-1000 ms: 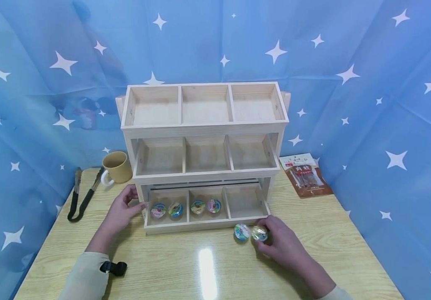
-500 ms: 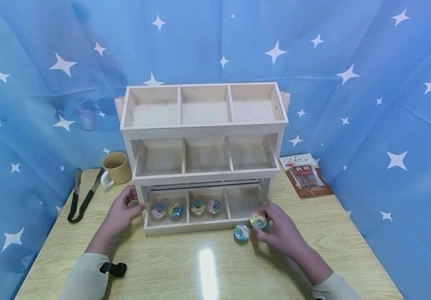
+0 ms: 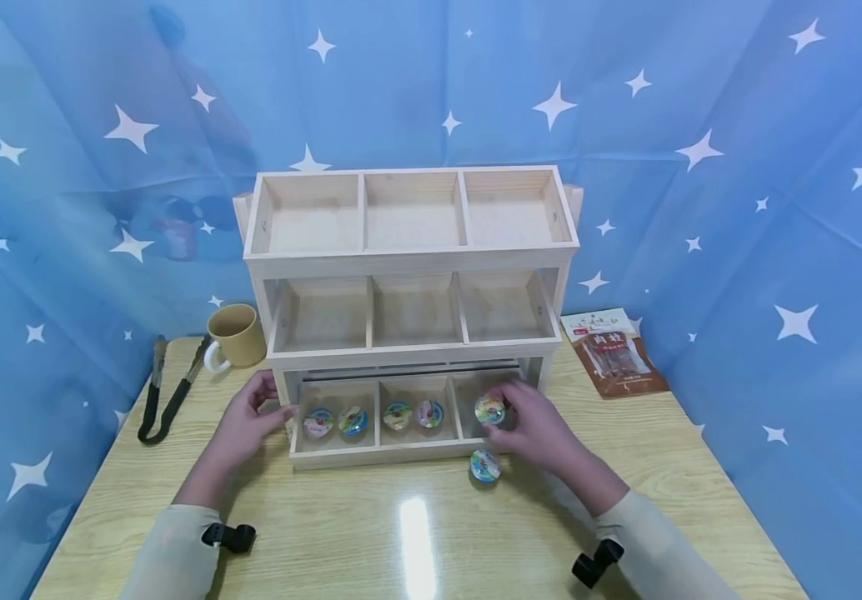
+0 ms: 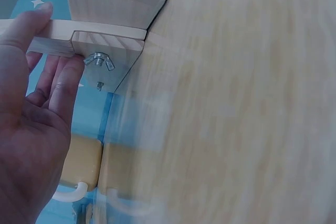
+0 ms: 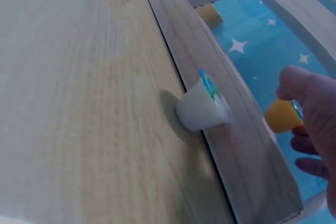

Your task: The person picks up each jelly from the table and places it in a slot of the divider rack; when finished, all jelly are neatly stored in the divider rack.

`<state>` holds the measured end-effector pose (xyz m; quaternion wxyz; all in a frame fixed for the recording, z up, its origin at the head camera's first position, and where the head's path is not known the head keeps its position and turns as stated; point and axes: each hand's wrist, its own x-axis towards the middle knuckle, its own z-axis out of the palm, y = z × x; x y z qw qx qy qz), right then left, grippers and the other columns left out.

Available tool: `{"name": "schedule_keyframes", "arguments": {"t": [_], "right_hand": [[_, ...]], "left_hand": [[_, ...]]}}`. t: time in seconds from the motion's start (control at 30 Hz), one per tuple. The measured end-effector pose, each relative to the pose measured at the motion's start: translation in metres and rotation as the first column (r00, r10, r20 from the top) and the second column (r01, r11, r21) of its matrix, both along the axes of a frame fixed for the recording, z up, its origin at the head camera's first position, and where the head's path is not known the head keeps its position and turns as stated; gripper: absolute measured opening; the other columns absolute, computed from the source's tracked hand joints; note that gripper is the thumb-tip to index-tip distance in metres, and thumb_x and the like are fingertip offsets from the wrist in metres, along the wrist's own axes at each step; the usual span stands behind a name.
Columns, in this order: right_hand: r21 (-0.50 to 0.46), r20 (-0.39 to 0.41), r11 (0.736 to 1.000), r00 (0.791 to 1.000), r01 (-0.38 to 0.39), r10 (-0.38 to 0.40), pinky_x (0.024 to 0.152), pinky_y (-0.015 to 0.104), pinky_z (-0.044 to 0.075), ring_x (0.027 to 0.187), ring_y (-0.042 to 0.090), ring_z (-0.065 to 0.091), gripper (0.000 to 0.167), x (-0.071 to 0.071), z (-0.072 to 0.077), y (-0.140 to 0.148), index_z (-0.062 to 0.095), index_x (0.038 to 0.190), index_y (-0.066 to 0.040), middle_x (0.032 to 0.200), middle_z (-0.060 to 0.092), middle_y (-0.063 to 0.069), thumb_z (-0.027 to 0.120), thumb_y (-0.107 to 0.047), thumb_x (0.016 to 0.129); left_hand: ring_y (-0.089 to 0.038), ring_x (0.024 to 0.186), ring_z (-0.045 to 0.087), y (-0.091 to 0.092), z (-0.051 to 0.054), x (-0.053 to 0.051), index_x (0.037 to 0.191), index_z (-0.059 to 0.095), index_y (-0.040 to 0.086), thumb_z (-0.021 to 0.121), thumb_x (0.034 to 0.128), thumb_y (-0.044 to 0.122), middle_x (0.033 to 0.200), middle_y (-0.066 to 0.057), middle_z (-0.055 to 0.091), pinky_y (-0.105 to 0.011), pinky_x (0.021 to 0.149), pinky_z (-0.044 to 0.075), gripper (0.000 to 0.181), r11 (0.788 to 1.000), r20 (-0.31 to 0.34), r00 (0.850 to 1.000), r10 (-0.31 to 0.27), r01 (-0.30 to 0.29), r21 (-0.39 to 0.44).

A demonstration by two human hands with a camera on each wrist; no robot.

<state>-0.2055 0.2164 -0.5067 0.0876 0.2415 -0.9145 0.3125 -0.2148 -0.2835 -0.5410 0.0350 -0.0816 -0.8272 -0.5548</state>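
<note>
My right hand (image 3: pixel 541 427) pinches a small jelly cup (image 3: pixel 489 409) by its sides, over the right compartment of the bottom tier. In the right wrist view this jelly cup (image 5: pixel 281 117) looks orange-yellow. A second jelly cup (image 3: pixel 485 466), whitish in the right wrist view, stands on the table against the front board. At the lower left, my left hand (image 3: pixel 249 423) grips the side of the wooden three-tier rack (image 3: pixel 408 265), thumb on one face and fingers on the other, near a wing nut (image 4: pixel 98 59).
The bottom tier's left compartment holds two jelly cups (image 3: pixel 353 420), the middle one two more cups (image 3: pixel 398 416). Left of the rack are a tan mug (image 3: pixel 237 335) and black-handled tongs (image 3: pixel 171 406). A brown snack packet (image 3: pixel 617 358) lies to the right.
My right hand has lifted a jelly cup off the table and carried it left and back, over the bottom tier's right compartment. My left hand stays at the rack's side.
</note>
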Motion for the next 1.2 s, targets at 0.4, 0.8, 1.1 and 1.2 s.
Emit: {"name": "schedule_keyframes", "arguments": {"t": [0.4,0.8,1.1,1.2], "right_hand": [[0.032,0.079,0.994,0.991,-0.107,0.104,0.087,0.039,0.06,0.101,0.017,0.066,0.047,-0.029,-0.007,-0.011,0.074,0.126,-0.008,0.119,0.069,0.002,0.092,-0.014,0.083],[0.088,0.165,0.99,0.982,-0.108,0.093,0.098,0.047,0.057,0.115,0.024,0.066,0.042,-0.038,-0.009,-0.015,0.073,0.125,-0.012,0.127,0.069,0.002,0.088,-0.015,0.085],[0.093,0.179,0.982,0.973,-0.165,0.147,0.101,0.048,0.058,0.119,0.026,0.067,0.04,-0.04,-0.008,-0.016,0.073,0.127,-0.011,0.132,0.07,0.006,0.087,-0.014,0.09],[0.101,0.18,0.98,0.972,-0.173,0.154,0.1,0.048,0.058,0.117,0.025,0.068,0.04,-0.04,-0.008,-0.016,0.073,0.127,-0.01,0.131,0.071,0.006,0.087,-0.014,0.09]], "left_hand": [[-0.026,0.12,0.059,0.001,0.0,0.0,0.15,0.056,0.007,0.083,0.1014,0.012,0.133,-0.018,0.066,-0.064,0.117,0.037,0.056,1.0,0.02,1.0,0.003,-0.003,0.009],[-0.023,0.117,0.06,0.001,0.002,0.001,0.149,0.057,0.006,0.083,0.1013,0.013,0.13,-0.018,0.066,-0.061,0.115,0.038,0.055,1.0,0.005,1.0,-0.004,0.004,0.005],[-0.021,0.118,0.06,0.0,0.003,0.001,0.148,0.057,0.006,0.083,0.1015,0.012,0.13,-0.018,0.066,-0.064,0.116,0.038,0.054,1.0,-0.007,1.0,-0.007,0.007,0.001],[-0.021,0.118,0.06,0.0,0.003,0.001,0.149,0.057,0.006,0.083,0.1014,0.012,0.13,-0.018,0.067,-0.064,0.116,0.038,0.054,1.0,-0.006,1.0,-0.007,0.007,0.0]]}}
